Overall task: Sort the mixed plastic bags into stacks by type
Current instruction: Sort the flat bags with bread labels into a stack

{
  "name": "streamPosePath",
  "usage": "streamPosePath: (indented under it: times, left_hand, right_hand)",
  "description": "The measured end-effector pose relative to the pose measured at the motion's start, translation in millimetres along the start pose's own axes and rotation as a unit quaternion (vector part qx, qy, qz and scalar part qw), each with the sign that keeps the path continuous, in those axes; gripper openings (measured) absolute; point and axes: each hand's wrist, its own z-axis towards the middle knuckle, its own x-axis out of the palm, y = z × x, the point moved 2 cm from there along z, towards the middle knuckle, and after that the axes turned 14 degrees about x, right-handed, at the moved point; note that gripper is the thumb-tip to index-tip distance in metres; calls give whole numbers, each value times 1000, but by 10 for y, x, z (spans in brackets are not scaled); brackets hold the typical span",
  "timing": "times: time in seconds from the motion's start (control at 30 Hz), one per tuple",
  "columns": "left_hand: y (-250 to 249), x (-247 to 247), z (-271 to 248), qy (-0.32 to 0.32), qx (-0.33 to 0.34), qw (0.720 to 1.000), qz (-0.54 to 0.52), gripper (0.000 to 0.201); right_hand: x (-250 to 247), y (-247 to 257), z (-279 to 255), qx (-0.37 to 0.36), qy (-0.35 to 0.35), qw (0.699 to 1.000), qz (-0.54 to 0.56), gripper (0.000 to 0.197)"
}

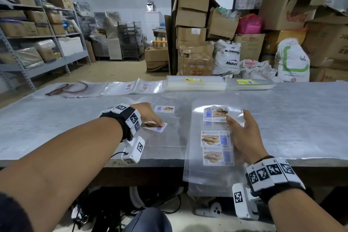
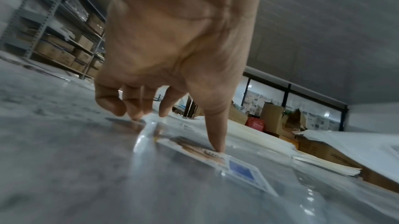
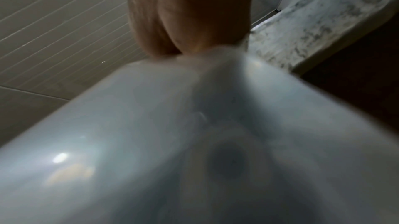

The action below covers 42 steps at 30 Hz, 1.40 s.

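My right hand grips a sheaf of long clear bags with "BISKUT LENGA" labels, thumb on the top label. The sheaf hangs past the table's near edge. In the right wrist view the blurred plastic of the bags hides the fingertips of that hand. My left hand rests on a clear bag with a small biscuit label lying flat on the table. Its thumb presses that label. The other fingers touch the bag's plastic. A second labelled bag lies just beyond.
Along the grey table's far edge lie sorted piles: clear bags with a dark loop print, small-label bags, a yellow-label stack and another stack. Cardboard boxes and sacks stand behind; shelving is at left.
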Motion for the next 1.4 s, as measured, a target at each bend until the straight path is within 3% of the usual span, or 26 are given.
streamPosePath:
  times: [0.23, 0.47, 0.6, 0.7, 0.8, 0.83, 1.03, 1.1, 1.4]
  left_hand:
    - [90, 9, 23, -41, -25, 999, 8, 49]
    - [91, -8, 122, 41, -15, 999, -6, 60]
    - [36, -32, 78, 32, -19, 999, -9, 67]
    - [10, -54, 45, 26, -27, 999, -20, 62]
    - [86, -10, 105, 40, 2, 998, -53, 79]
    - [108, 4, 116, 36, 12, 997, -62, 76]
    - [105, -46, 39, -16, 96, 992, -81, 20]
    - [130, -107, 25, -23, 117, 989, -92, 12]
    - [-120, -492, -294, 56, 191, 969, -143, 34]
  right_hand:
    - [-18, -37, 29, 2, -2, 1000, -12, 17]
    - [-7, 5, -10, 1, -1, 1000, -15, 22]
    - [-18, 0, -16, 2, -2, 1000, -22, 17]
    - [-26, -16, -13, 4, -4, 1000, -21, 15]
    - [-32, -21, -2, 3, -4, 1000, -22, 13]
    - [-37, -30, 9, 2, -3, 1000, -23, 13]
    - [-58, -69, 37, 9, -1, 1000, -13, 16]
    - [-63, -71, 44, 10, -3, 1000, -9, 14]
    - [-64, -82, 98, -12, -31, 999, -34, 7]
